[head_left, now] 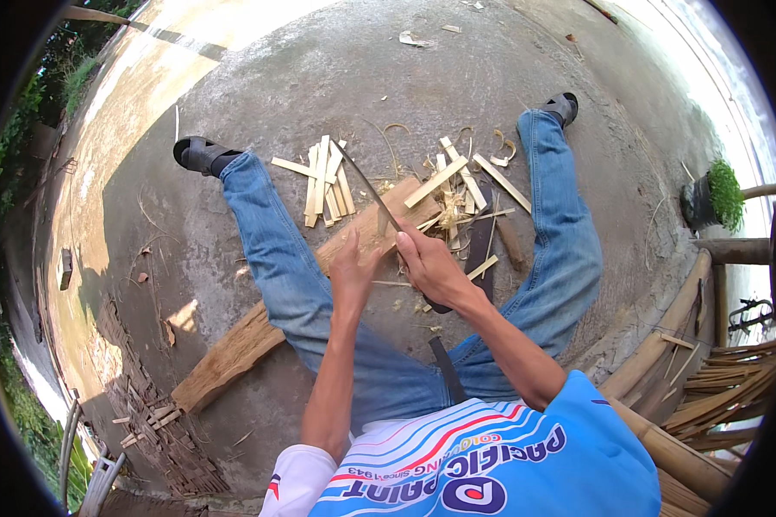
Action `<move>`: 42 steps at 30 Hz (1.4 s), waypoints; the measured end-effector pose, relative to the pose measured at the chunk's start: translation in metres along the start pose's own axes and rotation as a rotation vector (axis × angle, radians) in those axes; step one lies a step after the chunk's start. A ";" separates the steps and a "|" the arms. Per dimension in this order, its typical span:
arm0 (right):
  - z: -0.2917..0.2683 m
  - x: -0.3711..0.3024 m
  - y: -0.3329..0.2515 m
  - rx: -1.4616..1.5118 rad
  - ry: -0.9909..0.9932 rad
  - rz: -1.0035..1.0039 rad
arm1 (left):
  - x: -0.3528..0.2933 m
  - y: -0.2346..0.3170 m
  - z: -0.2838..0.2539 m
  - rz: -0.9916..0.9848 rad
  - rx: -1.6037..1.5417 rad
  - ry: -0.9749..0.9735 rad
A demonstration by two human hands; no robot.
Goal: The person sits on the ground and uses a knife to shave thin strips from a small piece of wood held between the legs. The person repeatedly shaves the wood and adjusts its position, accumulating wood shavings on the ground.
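My right hand (431, 267) is closed round the handle of a long knife. Its thin dark blade (366, 187) slants up and to the left over a thick wooden plank (233, 354). My left hand (353, 271) is beside the plank, left of the knife, with fingers stretched and apart and nothing visible in them. Several pale split strips (322, 181) lie in a loose bundle beyond the plank. More strips (463, 177) are scattered to the right, one resting across the plank's far end, among curled shavings (453, 207).
My jeans-clad legs (272, 233) are spread on either side, the left one over the plank. A dark flat strip (480, 250) and a brown stick (510, 244) lie near my right leg. A potted plant (714, 198) and bamboo poles (664, 345) stand right.
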State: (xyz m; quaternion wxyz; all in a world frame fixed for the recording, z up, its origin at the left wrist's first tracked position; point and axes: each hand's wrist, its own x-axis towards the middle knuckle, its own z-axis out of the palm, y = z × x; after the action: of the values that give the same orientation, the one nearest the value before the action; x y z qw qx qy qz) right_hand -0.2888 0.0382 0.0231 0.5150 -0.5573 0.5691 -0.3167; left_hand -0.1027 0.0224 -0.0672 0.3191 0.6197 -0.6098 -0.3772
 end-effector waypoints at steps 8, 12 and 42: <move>-0.008 0.002 -0.019 -0.101 -0.024 -0.064 | -0.021 0.006 -0.020 -0.242 -0.448 0.102; 0.010 0.004 0.006 -0.113 -0.054 -0.051 | -0.030 0.007 -0.023 -0.290 -0.443 0.077; 0.029 0.010 0.051 -0.277 -0.055 -0.390 | -0.036 0.007 -0.020 -0.433 -0.774 0.092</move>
State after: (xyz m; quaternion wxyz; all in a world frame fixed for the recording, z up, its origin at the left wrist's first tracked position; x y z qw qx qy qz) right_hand -0.2753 0.0441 -0.0344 0.3780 -0.7305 0.4744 -0.3138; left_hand -0.0878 0.0567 -0.0477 0.4679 0.5844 -0.2649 -0.6078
